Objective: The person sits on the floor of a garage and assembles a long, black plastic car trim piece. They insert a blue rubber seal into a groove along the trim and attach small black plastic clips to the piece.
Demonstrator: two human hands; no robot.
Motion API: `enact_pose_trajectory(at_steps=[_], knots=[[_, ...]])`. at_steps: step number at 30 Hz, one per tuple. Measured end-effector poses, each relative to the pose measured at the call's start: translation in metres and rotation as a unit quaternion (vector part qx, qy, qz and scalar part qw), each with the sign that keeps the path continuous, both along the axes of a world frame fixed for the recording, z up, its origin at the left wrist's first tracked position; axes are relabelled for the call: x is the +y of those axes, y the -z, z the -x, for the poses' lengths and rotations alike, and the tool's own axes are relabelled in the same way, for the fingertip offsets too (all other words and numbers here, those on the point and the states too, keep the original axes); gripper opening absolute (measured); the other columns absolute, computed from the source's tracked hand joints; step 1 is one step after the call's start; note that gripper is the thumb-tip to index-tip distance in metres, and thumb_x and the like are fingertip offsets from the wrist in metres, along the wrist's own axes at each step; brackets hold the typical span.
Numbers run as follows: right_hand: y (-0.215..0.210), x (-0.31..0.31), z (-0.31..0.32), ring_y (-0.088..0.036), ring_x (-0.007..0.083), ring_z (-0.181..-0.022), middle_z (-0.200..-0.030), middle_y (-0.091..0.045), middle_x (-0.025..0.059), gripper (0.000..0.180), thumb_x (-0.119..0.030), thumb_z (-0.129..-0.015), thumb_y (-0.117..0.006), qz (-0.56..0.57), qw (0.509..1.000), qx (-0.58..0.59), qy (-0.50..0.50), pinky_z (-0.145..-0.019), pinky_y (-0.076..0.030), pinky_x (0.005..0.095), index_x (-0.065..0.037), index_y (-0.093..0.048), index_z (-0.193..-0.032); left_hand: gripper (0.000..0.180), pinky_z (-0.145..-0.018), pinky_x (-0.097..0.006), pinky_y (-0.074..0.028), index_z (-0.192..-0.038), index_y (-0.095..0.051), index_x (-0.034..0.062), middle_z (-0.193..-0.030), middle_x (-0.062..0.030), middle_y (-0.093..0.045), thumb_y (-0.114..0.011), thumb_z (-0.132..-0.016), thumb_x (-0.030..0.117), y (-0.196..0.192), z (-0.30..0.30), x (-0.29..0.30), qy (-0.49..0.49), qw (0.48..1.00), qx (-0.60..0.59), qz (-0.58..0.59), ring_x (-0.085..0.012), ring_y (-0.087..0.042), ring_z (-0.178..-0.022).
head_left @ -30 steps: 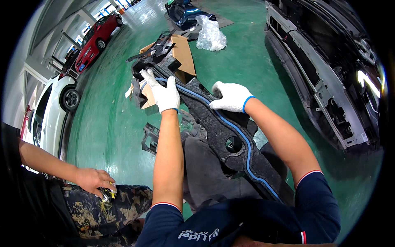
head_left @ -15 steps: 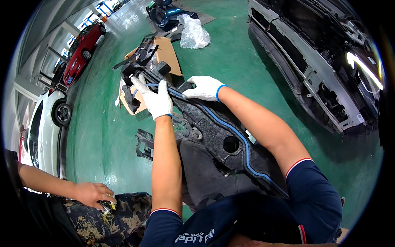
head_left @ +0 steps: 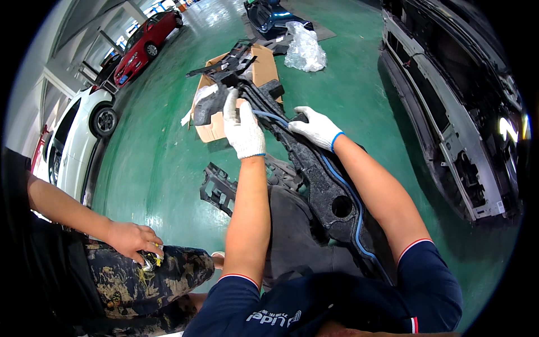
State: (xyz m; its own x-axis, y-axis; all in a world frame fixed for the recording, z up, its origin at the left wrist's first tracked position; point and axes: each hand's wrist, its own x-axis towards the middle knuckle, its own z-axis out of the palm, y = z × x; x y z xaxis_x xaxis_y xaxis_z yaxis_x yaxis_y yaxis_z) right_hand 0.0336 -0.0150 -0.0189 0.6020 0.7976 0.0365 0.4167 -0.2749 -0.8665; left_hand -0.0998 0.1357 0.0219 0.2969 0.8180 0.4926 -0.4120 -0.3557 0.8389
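A long black foam bumper absorber (head_left: 314, 174) lies slantwise over my lap, with a round hole in its near part. A thin blue tube (head_left: 351, 196) runs along a groove in it. At the far end, my left hand (head_left: 245, 133), in a white knitted glove, has the tube between thumb and fingers; the fingertips are partly hidden against the dark foam. My right hand (head_left: 319, 129), gloved too, is closed on the absorber's edge, its thumb by the tube. Under its palm the grip is hidden.
An open cardboard box (head_left: 264, 64) of black plastic parts stands ahead. A black plastic bracket (head_left: 218, 185) lies left of my knee. Clear plastic wrap (head_left: 305, 48) is farther off. At left sits a co-worker, whose hand (head_left: 135, 240) holds something small. A stripped car front (head_left: 432, 106) stands right.
The view has swung left, so everything sits farther right in the picture. My left hand has tilted more upright beside the tube. My right hand keeps its place on the absorber.
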Motion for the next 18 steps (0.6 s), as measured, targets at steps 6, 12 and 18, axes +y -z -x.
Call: enact_pose_trajectory(at_steps=[6,12,18], knots=[[0.007,-0.014,0.005,-0.058,0.0466,-0.147,-0.157,-0.06,0.0333,0.103,-0.075,-0.101,-0.062,0.052,0.999,-0.003,-0.001,-0.122,-0.046,0.046,-0.001,-0.041,-0.169,0.033,-0.117,-0.034,-0.05,-0.136,-0.074,-0.0009,-0.145,-0.0104,-0.072,-0.062,-0.106,-0.004,0.005,0.003,-0.001,0.0,0.982,0.063,-0.18,-0.0198,-0.065,-0.135],[0.0,-0.05,0.021,-0.055,0.044,-0.15,-0.162,-0.056,0.0313,0.106,-0.075,-0.097,-0.063,0.056,0.994,-0.092,0.014,-0.126,-0.043,0.0454,0.003,-0.043,-0.167,0.037,-0.119,-0.037,-0.049,-0.143,-0.069,-0.0032,-0.148,-0.0117,-0.068,-0.058,-0.108,-0.004,0.013,0.011,0.011,0.022,0.991,0.029,-0.132,-0.023,-0.063,-0.136],[-0.003,-0.068,0.031,-0.058,0.0435,-0.145,-0.154,-0.062,0.0288,0.098,-0.065,-0.094,-0.071,0.048,0.988,-0.148,0.009,-0.123,-0.046,0.0482,0.002,-0.049,-0.162,0.036,-0.115,-0.035,-0.051,-0.144,-0.069,-0.0022,-0.144,-0.0102,-0.071,-0.061,-0.108,-0.003,-0.009,-0.013,-0.003,0.013,0.994,0.024,-0.107,-0.0202,-0.065,-0.131]])
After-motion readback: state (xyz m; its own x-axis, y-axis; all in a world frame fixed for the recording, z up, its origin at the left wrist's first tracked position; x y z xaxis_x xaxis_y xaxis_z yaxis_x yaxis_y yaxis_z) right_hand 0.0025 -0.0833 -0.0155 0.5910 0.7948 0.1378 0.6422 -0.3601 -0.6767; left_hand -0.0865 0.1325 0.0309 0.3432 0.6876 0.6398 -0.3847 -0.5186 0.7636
